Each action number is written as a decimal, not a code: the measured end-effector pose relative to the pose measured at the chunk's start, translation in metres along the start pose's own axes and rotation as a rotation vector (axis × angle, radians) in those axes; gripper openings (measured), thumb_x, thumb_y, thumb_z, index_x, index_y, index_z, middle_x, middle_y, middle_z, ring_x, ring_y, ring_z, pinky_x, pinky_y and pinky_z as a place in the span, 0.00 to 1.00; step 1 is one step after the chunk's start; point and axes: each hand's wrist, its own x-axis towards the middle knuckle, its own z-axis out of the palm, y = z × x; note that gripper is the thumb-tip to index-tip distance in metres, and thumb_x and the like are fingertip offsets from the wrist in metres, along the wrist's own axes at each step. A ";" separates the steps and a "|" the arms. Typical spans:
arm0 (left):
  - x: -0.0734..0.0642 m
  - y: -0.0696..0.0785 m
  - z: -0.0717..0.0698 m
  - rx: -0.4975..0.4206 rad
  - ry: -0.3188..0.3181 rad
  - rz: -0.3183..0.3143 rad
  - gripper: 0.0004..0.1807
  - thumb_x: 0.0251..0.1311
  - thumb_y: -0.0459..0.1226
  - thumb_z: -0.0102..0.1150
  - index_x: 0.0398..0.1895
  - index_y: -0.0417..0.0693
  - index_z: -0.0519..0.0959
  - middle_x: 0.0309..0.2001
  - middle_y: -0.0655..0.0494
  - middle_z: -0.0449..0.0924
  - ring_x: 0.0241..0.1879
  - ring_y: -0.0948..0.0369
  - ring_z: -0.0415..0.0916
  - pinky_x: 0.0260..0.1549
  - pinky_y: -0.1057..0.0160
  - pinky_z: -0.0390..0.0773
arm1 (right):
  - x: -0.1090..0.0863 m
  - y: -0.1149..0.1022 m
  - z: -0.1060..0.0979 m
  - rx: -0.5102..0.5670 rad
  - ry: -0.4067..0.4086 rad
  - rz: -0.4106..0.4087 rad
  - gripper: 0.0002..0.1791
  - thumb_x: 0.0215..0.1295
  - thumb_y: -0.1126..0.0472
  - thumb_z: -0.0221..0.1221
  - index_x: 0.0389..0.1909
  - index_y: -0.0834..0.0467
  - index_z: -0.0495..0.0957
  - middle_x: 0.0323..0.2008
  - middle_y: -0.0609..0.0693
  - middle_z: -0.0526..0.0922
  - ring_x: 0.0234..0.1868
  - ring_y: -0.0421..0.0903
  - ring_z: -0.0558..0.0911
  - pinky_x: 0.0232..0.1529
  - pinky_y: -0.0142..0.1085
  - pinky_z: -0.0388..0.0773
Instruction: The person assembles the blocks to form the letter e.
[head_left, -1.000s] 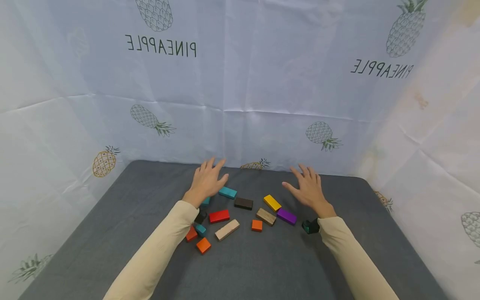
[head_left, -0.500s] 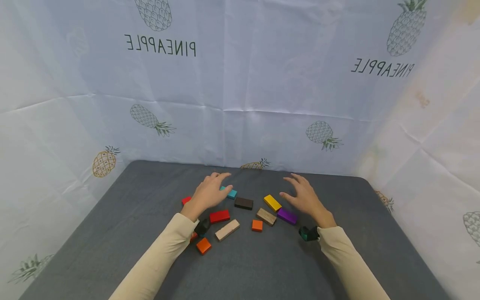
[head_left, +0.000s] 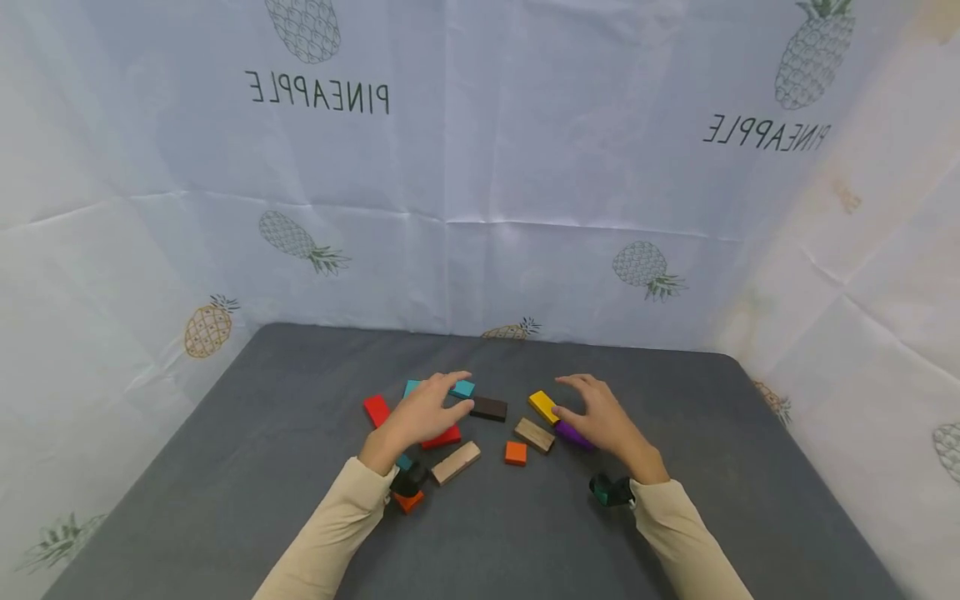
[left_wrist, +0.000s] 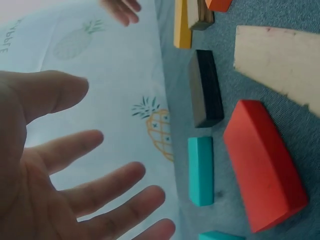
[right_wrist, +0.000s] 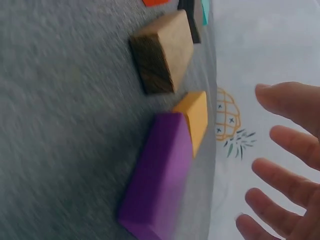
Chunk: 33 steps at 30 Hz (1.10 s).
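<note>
Over the left cluster of wooden blocks hovers my left hand (head_left: 424, 412), fingers spread and holding nothing. Below and around it lie a red block (left_wrist: 265, 165), a teal block (left_wrist: 201, 171) and a black block (left_wrist: 206, 89). My right hand (head_left: 604, 419), also holding nothing, hovers over a purple block (right_wrist: 159, 175), which it partly hides in the head view. A yellow block (head_left: 543, 406) touches the purple one's end. Just left of these sits a brown wood-grain block (head_left: 534, 435).
A pale wooden block (head_left: 456, 463) and a small orange block (head_left: 515, 453) lie nearer the front. Another red block (head_left: 377, 409) is at the far left of the cluster. A pineapple-print curtain (head_left: 480, 167) hangs behind the grey table (head_left: 480, 542).
Both hands have drawn back toward the person and lower in the head view, moving slightly inward. Their fingers are less outstretched than before. The blocks stay where they were.
</note>
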 end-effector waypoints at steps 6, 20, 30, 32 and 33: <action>-0.004 -0.007 0.009 -0.031 -0.017 0.020 0.28 0.72 0.44 0.54 0.72 0.48 0.67 0.68 0.44 0.70 0.65 0.45 0.70 0.59 0.41 0.72 | -0.007 -0.005 0.010 0.023 -0.041 -0.002 0.28 0.67 0.53 0.62 0.65 0.61 0.72 0.64 0.64 0.72 0.64 0.65 0.71 0.63 0.64 0.67; -0.011 -0.019 0.017 0.074 -0.092 -0.046 0.26 0.63 0.37 0.65 0.64 0.46 0.74 0.56 0.46 0.77 0.49 0.55 0.75 0.46 0.50 0.77 | -0.015 -0.021 0.029 0.058 -0.038 0.029 0.23 0.63 0.56 0.67 0.57 0.59 0.79 0.51 0.56 0.79 0.52 0.54 0.76 0.53 0.53 0.74; -0.011 -0.024 0.020 0.188 -0.109 -0.049 0.27 0.56 0.30 0.69 0.61 0.43 0.76 0.56 0.45 0.77 0.49 0.54 0.73 0.47 0.52 0.77 | -0.017 -0.024 0.049 0.000 -0.035 -0.064 0.20 0.61 0.60 0.68 0.54 0.58 0.81 0.50 0.52 0.82 0.46 0.46 0.77 0.45 0.42 0.75; -0.011 -0.025 0.022 0.222 -0.095 -0.041 0.26 0.56 0.30 0.69 0.59 0.43 0.77 0.55 0.45 0.78 0.49 0.53 0.74 0.46 0.52 0.77 | -0.017 -0.025 0.051 -0.030 -0.028 -0.075 0.20 0.60 0.62 0.68 0.54 0.58 0.81 0.48 0.52 0.82 0.44 0.46 0.78 0.44 0.41 0.75; -0.010 -0.026 0.023 0.239 -0.089 -0.037 0.25 0.56 0.30 0.69 0.58 0.43 0.77 0.54 0.46 0.78 0.49 0.53 0.74 0.46 0.52 0.77 | -0.017 -0.026 0.051 -0.038 -0.025 -0.076 0.20 0.59 0.62 0.69 0.54 0.58 0.81 0.48 0.52 0.83 0.44 0.46 0.79 0.44 0.42 0.76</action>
